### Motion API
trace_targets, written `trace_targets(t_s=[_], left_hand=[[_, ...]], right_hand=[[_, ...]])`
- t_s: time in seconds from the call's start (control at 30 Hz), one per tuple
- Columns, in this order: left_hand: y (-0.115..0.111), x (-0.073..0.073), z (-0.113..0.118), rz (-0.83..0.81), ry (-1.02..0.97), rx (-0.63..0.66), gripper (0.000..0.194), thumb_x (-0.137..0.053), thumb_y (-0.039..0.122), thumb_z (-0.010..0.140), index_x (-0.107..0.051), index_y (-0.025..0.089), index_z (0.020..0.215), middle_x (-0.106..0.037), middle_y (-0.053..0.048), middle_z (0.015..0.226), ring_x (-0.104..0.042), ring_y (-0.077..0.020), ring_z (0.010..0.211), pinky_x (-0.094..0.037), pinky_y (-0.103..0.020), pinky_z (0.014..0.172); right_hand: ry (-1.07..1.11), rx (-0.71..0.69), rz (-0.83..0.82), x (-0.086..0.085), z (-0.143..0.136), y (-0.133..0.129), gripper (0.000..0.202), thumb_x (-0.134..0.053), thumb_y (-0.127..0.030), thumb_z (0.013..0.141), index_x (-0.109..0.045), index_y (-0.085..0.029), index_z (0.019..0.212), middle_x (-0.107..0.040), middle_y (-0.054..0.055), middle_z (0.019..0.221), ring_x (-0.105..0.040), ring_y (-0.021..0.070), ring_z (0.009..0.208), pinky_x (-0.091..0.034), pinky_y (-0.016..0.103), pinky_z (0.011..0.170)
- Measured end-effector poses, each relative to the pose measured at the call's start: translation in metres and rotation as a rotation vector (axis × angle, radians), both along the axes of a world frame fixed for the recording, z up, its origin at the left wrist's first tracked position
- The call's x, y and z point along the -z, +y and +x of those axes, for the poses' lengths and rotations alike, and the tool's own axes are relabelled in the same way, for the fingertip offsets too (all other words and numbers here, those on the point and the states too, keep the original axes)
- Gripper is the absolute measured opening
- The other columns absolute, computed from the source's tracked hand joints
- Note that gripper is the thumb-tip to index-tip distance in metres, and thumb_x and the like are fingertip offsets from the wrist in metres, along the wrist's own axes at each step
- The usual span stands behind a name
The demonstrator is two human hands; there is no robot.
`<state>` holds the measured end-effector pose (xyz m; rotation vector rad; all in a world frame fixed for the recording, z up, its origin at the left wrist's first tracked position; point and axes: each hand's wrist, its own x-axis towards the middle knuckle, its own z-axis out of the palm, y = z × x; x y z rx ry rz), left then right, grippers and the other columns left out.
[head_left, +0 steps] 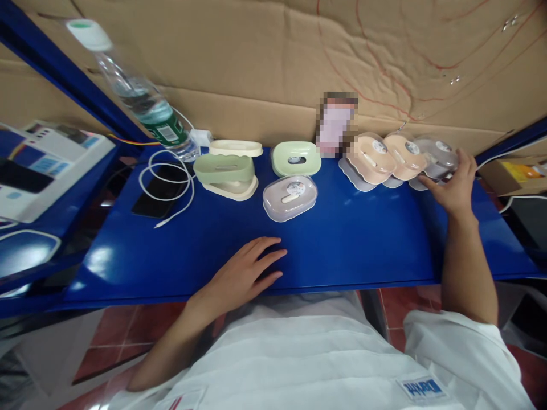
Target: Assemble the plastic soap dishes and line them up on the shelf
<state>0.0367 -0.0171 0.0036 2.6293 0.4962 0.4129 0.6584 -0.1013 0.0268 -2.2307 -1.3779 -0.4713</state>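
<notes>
My left hand (245, 273) rests over the front of the blue table (354, 245), fingers spread and holding nothing. At the right, my right hand (455, 185) has its thumb and fingers around a grey lidded box (436, 155). Beside that box stand two peach lidded boxes (374, 159) with clear covers. A clear-covered pale lilac box (290, 198) lies mid-table, with a light green box (296, 159) just behind it. Further left, a green tray (224, 169) sits on a cream tray (233, 188), and a cream piece (235, 148) is behind them.
A tall water bottle (160, 122), a coiled white cable (166, 196) and a dark phone (156, 196) are at the left. Cardboard (239, 62) lines the back. A blurred upright item (335, 125) leans there. An open carton (513, 173) stands far right.
</notes>
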Motion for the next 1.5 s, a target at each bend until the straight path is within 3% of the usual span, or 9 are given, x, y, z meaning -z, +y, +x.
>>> trace_targets(t_s=[0.17,0.33,0.53,0.8,0.97,1.23,1.3,1.4,1.5], left_hand=[[0.0,0.0,-0.001,0.009,0.002,0.002,0.042,-0.058,0.039,0.112,-0.061,0.026,0.151,-0.057,-0.013,0.158,-0.057,-0.0307,0.146,-0.053,-0.055,0.122],[-0.001,0.001,-0.001,0.003,0.007,0.0,0.043,-0.058,0.039,0.111,-0.061,0.026,0.152,-0.056,-0.013,0.159,-0.056,-0.0313,0.147,-0.053,-0.056,0.121],[-0.001,-0.001,0.0,0.003,0.007,0.004,0.042,-0.057,0.04,0.112,-0.061,0.026,0.151,-0.056,-0.013,0.159,-0.057,-0.0314,0.145,-0.054,-0.056,0.121],[0.0,-0.002,0.0,-0.004,-0.008,0.0,0.042,-0.058,0.039,0.111,-0.062,0.026,0.151,-0.057,-0.013,0.158,-0.058,-0.0316,0.144,-0.054,-0.056,0.12],[0.0,0.0,0.0,-0.021,-0.015,-0.005,0.042,-0.061,0.038,0.11,-0.063,0.027,0.151,-0.058,-0.012,0.158,-0.058,-0.0314,0.145,-0.053,-0.055,0.122],[0.001,-0.012,0.002,0.072,-0.074,-0.026,0.042,-0.059,0.033,0.11,-0.059,0.027,0.152,-0.057,-0.013,0.159,-0.06,-0.03,0.142,-0.055,-0.05,0.119],[0.011,-0.023,0.008,0.17,-0.056,-0.07,0.045,-0.059,0.034,0.11,-0.056,0.028,0.155,-0.053,-0.015,0.162,-0.058,-0.0333,0.144,-0.054,-0.053,0.119],[0.034,-0.039,0.025,0.277,-0.017,-0.195,0.056,-0.063,0.042,0.107,-0.05,0.027,0.159,-0.046,-0.018,0.166,-0.051,-0.041,0.151,-0.05,-0.061,0.121],[0.059,-0.044,0.045,0.292,0.022,-0.209,0.065,-0.069,0.052,0.102,-0.051,0.022,0.158,-0.042,-0.021,0.168,-0.044,-0.0458,0.155,-0.045,-0.064,0.123]], right_hand=[[0.225,0.054,0.032,-0.005,-0.005,-0.006,0.099,-0.07,-0.073,0.083,-0.032,-0.03,0.164,-0.032,0.021,0.169,-0.046,0.0394,0.146,-0.056,0.061,0.104],[0.2,0.064,0.078,-0.005,-0.007,-0.006,0.087,-0.071,-0.068,0.083,-0.04,-0.038,0.159,-0.04,0.014,0.166,-0.054,0.039,0.14,-0.057,0.062,0.104],[0.125,0.036,0.097,-0.002,-0.005,-0.002,0.099,-0.079,-0.066,0.079,-0.046,-0.016,0.158,-0.044,0.027,0.159,-0.053,0.0371,0.143,-0.062,0.052,0.098],[0.135,-0.013,0.057,-0.002,-0.005,-0.009,0.103,-0.073,-0.072,0.084,-0.039,-0.014,0.162,-0.038,0.029,0.163,-0.051,0.0338,0.143,-0.06,0.049,0.099],[0.157,-0.013,-0.04,-0.01,-0.014,-0.012,0.103,-0.074,-0.07,0.085,-0.031,-0.025,0.167,-0.032,0.023,0.169,-0.042,0.0339,0.148,-0.058,0.05,0.1],[-0.001,0.126,-0.189,-0.034,-0.021,-0.019,0.127,-0.073,-0.071,0.086,-0.003,-0.011,0.173,-0.013,0.032,0.178,-0.013,0.0476,0.167,-0.031,0.074,0.124],[-0.062,0.101,-0.069,-0.051,-0.034,-0.023,0.116,-0.063,-0.074,0.088,-0.002,-0.029,0.175,-0.012,0.016,0.183,-0.019,0.0493,0.166,-0.033,0.075,0.126],[-0.222,-0.11,0.177,-0.075,-0.081,-0.021,0.084,-0.051,-0.068,0.096,-0.012,-0.055,0.169,-0.032,0.0,0.175,-0.041,0.0468,0.155,-0.051,0.072,0.116],[-0.278,-0.391,0.162,-0.081,-0.151,-0.003,0.071,-0.057,-0.054,0.102,-0.032,-0.039,0.167,-0.054,0.011,0.159,-0.053,0.0457,0.147,-0.048,0.078,0.115]])
